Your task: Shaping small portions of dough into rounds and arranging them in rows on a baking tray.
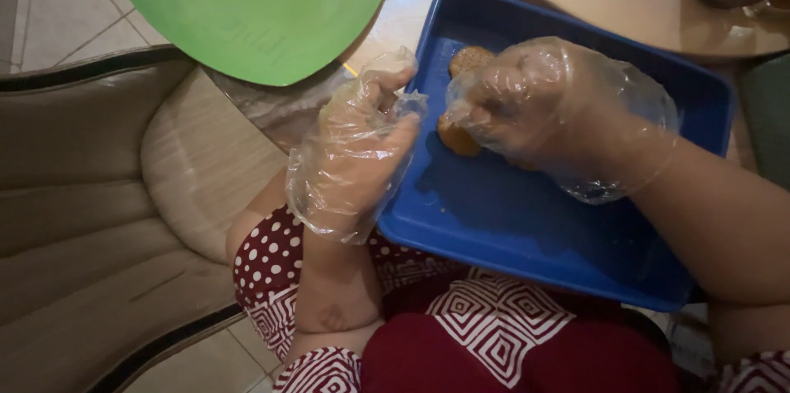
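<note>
Currently shaping a brown patty (457, 136) near the far left corner of the blue tray (527, 220): gloved right hand (543, 105) closing around it, gloved left hand (358, 154) curling at the tray's left edge, gripping nothing visible. Likely needing a gentle press next.

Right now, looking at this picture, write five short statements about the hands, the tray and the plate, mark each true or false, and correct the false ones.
1. Both hands wear clear plastic gloves. True: the left hand and the right hand are both covered.
2. The tray is red. False: the tray is blue.
3. The right hand rests on brown food pieces in the tray. True.
4. The green plate lies inside the tray. False: it sits apart, up and to the left of it.
5. The left hand holds a spoon. False: no spoon shows; it is at the tray's left edge.
</note>
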